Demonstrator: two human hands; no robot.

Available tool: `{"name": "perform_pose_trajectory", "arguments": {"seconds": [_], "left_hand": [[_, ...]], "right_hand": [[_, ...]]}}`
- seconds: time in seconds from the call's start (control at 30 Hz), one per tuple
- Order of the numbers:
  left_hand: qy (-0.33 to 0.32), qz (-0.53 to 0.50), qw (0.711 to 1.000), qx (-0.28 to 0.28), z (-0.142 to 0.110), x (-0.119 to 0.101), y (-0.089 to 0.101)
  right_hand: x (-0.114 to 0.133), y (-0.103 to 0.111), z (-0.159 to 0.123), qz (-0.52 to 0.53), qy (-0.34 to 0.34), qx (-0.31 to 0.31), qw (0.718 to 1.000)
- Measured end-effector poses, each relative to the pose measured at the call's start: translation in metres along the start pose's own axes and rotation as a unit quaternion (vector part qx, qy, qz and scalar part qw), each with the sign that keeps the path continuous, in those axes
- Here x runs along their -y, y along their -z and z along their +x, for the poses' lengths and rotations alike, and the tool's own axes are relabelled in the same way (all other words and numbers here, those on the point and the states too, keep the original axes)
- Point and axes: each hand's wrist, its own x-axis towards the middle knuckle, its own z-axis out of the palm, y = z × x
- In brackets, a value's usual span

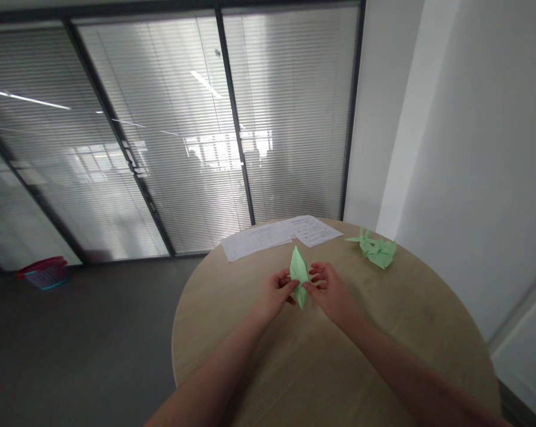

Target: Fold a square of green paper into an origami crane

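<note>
A light green piece of folded paper, long and pointed at both ends, is held upright above the round table. My left hand pinches its left side, thumb on the near face and fingers behind. From the other side my right hand grips the paper's right edge near the middle with the thumb, its other fingers curled and partly apart. Farther right on the table lie several folded green paper pieces, bunched together, with pointed tips sticking up.
Printed white sheets lie at the far edge of the round wooden table. Beyond it stands a glass partition with blinds. A white wall rises close on the right. On the floor at left is a red and blue basket.
</note>
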Motion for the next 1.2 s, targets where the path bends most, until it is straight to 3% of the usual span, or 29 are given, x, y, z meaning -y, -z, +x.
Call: {"name": "perform_pose_trajectory", "arguments": {"seconds": [0.13,0.3,0.57,0.83,1.07,1.2], "left_hand": [[-0.014,-0.019,0.999,-0.029,0.0,0.0,0.0],[-0.03,-0.018,0.998,-0.053,-0.001,0.001,-0.003],[-0.034,0.004,0.996,-0.087,-0.002,-0.002,-0.006],[-0.028,-0.021,0.997,-0.07,-0.004,-0.002,-0.004],[-0.023,-0.024,0.998,-0.053,-0.007,-0.005,-0.004],[-0.023,-0.045,0.997,-0.058,-0.005,-0.004,-0.003]], "right_hand": [[0.003,-0.005,0.0,0.17,-0.096,0.068,0.979],[0.011,-0.009,-0.002,0.23,-0.116,0.063,0.964],[0.004,-0.011,-0.003,0.256,-0.101,0.052,0.96],[0.002,-0.012,-0.004,0.239,-0.08,0.056,0.966],[0.011,-0.007,-0.005,0.23,-0.121,0.049,0.964],[0.008,-0.006,-0.004,0.191,-0.089,0.06,0.976]]}}
